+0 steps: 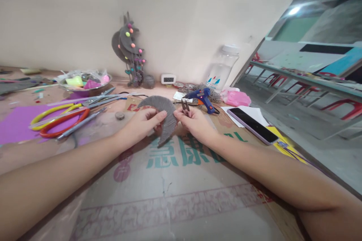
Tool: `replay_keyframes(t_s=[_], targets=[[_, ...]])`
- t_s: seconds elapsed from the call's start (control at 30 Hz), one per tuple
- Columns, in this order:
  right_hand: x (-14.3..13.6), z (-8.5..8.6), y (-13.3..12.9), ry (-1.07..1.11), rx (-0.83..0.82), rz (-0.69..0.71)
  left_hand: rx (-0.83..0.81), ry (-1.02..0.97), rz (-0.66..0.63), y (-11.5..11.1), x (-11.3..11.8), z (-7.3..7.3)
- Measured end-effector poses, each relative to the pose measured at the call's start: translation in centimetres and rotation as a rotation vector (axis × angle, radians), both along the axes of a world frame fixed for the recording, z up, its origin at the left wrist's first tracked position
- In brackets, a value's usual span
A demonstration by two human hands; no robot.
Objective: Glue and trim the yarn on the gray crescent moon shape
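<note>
We extend left forearm (pixel 73 171) and right forearm (pixel 263 162) convergently; left hand (pixel 143 121) and right hand (pixel 196 122) nearly meet, both curled.

Grey crescent (pixel 169 117), blue glue gun (pixel 206 98), purple sheet (pixel 14 123)

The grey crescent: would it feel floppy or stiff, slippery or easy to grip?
Probably stiff: the grey crescent holds its curve, its lower tip jutting free of the left hand. Likely easy to grip, as its surface looks matte and finely ridged.

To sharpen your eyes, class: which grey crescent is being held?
The crescent above the cardboard, gripped by the left hand; the others, by the white panel, bear coloured balls.
</note>
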State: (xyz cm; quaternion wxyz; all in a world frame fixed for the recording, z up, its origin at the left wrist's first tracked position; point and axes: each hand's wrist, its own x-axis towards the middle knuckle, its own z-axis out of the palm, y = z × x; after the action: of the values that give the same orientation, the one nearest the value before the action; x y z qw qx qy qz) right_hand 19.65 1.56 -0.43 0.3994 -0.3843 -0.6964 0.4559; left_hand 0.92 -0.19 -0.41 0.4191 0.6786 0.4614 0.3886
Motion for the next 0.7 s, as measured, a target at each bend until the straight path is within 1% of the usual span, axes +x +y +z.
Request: replay_keyframes(t_s=[0.1,0.17,0.27,0.37,0.47,0.57,0.63,0.7], targets=[[-0.04,-0.21,-0.03,-0.008,0.017,0.02,0.053,0.166,0.05,0.04,-0.11,0.23],[0.03,-0.33,0.02,-0.003,0.017,0.053,0.078,0.164,0.092,0.19,-0.2,0.17],[0.17,-0.41,0.1,-0.012,0.003,0.082,0.094,0.104,0.133,0.54,-0.35,-0.33],[0.23,-0.41,0.12,-0.07,-0.031,0.078,0.078,0.063,0.128,0.74,-0.43,-0.74],[0.13,-0.52,0.09,-0.145,-0.023,0.079,0.024,0.008,0.096,0.6,-0.36,-0.58],[-0.02,-0.56,0.05,-0.192,0.016,0.076,-0.001,0.104,0.05,0.31,-0.32,-0.12],[0.04,-0.28,0.09,-0.211,0.053,0.06,-0.027,0.173,0.051,0.16,-0.35,0.08],[0.45,0.29,0.19,-0.239,0.163,0.028,-0.052,0.171,0.06,0.11,-0.38,0.14]])
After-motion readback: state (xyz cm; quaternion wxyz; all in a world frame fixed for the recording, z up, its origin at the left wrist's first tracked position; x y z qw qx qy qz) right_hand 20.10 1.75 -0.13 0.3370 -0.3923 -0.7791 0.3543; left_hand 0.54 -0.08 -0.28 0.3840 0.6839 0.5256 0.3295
